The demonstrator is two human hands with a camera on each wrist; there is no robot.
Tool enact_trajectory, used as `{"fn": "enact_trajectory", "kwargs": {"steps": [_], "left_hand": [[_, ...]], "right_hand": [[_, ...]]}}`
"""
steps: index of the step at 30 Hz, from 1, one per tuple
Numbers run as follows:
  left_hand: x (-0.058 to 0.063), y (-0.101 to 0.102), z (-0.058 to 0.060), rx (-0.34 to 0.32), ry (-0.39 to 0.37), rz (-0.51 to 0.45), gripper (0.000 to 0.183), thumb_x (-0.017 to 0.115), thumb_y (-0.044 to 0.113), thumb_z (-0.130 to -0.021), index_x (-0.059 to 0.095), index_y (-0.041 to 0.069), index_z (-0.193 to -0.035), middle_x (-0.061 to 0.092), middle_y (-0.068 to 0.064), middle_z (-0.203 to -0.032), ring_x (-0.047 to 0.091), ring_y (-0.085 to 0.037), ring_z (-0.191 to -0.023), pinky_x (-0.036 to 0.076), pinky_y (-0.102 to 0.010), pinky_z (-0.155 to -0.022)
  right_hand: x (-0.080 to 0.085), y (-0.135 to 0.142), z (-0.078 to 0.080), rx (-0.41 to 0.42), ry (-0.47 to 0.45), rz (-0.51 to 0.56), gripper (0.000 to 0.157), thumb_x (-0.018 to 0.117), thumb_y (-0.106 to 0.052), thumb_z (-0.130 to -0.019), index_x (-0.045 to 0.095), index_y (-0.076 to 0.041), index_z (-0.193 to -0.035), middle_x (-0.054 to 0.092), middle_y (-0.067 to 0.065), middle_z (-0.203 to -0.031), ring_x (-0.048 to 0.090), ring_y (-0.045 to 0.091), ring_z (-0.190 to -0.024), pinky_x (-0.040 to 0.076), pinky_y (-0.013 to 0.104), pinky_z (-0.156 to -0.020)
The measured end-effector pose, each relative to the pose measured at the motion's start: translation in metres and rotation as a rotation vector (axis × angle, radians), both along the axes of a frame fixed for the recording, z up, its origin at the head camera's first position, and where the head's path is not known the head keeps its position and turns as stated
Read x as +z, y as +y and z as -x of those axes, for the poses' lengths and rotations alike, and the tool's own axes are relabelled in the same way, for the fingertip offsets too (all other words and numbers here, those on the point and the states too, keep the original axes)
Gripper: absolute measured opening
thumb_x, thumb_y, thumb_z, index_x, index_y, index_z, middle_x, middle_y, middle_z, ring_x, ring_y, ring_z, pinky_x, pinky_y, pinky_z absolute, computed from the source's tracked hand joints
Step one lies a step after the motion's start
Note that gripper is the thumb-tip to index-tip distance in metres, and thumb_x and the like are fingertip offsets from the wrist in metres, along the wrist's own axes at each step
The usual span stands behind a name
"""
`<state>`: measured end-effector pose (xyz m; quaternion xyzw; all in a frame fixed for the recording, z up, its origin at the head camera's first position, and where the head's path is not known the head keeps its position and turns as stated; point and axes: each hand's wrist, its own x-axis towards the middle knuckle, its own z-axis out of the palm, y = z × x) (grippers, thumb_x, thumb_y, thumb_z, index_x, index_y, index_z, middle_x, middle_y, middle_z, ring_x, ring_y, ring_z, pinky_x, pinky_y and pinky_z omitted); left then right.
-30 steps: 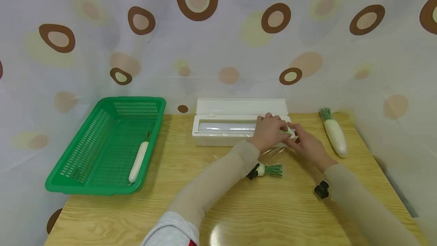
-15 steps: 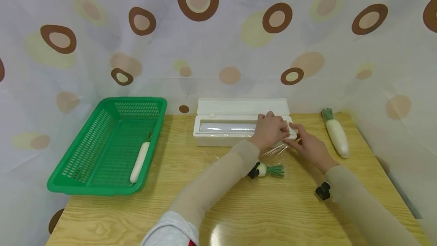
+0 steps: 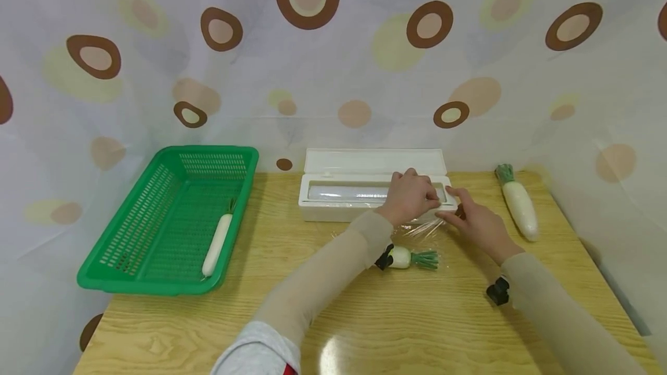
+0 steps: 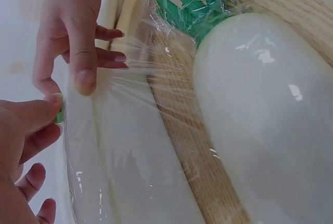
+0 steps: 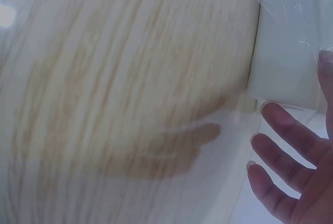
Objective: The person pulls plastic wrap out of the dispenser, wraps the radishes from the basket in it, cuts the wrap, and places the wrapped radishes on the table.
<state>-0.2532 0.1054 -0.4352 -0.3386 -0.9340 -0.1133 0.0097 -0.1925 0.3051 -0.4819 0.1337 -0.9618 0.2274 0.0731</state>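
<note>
My left hand (image 3: 409, 198) reaches across the white cling film box (image 3: 333, 213) and pinches a small green slider (image 4: 60, 112) at its edge near the right end. My right hand (image 3: 479, 227) grips that right end between thumb and forefinger, the other fingers spread beside it. Clear film (image 4: 171, 89) stretches in creases from the box over a white radish (image 4: 265, 94) with green stalks, which lies on the table in front. In the head view my left forearm hides most of this radish. The film roll (image 3: 346, 192) shows inside the open box.
A green basket (image 3: 172, 288) stands at the left with a thinner white radish (image 3: 217, 245) in it. Another white radish (image 3: 521, 210) lies at the back right of the wooden table (image 3: 417, 328). A patterned curtain (image 3: 312, 74) hangs behind.
My left hand has shifted slightly left along the box, away from my right hand. My right hand keeps its place at the box's end. The whole head view has drifted a little.
</note>
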Motion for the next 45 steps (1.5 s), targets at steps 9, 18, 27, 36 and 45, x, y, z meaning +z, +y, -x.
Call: {"fn": "enact_trajectory", "kwargs": {"steps": [9,18,27,36,45], "left_hand": [[-0.001,-0.01,0.001,-0.002,0.004,-0.011,0.017,0.069,0.05,-0.099,0.083,0.041,-0.103,0.069,0.023,-0.108,0.052,-0.006,-0.099,0.042,-0.035,-0.098],[0.0,-0.016,0.002,-0.011,0.025,-0.002,0.019,0.067,0.05,-0.1,0.083,0.039,-0.105,0.07,0.023,-0.11,0.051,-0.006,-0.097,0.042,-0.033,-0.094],[0.002,-0.014,-0.003,0.007,0.029,0.03,0.018,0.065,0.046,-0.103,0.081,0.039,-0.11,0.069,0.02,-0.11,0.048,-0.008,-0.095,0.04,-0.032,-0.089],[-0.002,0.006,-0.009,0.071,0.024,0.053,0.024,0.059,0.057,-0.1,0.078,0.041,-0.103,0.066,0.021,-0.097,0.05,-0.006,-0.096,0.04,-0.032,-0.096],[0.001,0.009,-0.009,0.036,0.074,0.057,0.022,0.06,0.055,-0.102,0.077,0.047,-0.113,0.067,0.022,-0.098,0.047,-0.006,-0.094,0.037,-0.034,-0.095]], "right_hand": [[0.002,-0.001,0.0,-0.009,-0.008,-0.003,0.062,0.069,-0.033,-0.102,0.041,-0.006,-0.15,0.07,0.008,-0.08,0.051,0.012,-0.051,0.04,0.032,-0.047],[0.004,-0.002,0.001,-0.011,-0.031,-0.01,0.063,0.068,-0.035,-0.103,0.04,-0.006,-0.151,0.069,0.007,-0.08,0.052,0.013,-0.055,0.041,0.033,-0.049],[0.002,-0.001,0.004,0.012,-0.022,0.001,0.062,0.068,-0.033,-0.103,0.041,-0.005,-0.151,0.067,0.007,-0.081,0.052,0.013,-0.056,0.042,0.033,-0.05],[-0.004,0.001,0.006,0.045,-0.009,-0.01,0.061,0.071,-0.028,-0.101,0.042,-0.003,-0.148,0.068,0.009,-0.081,0.057,0.013,-0.059,0.046,0.033,-0.054],[0.0,0.003,0.005,0.04,-0.011,-0.009,0.06,0.071,-0.027,-0.102,0.042,-0.004,-0.148,0.068,0.008,-0.081,0.058,0.014,-0.06,0.046,0.034,-0.054]]}}
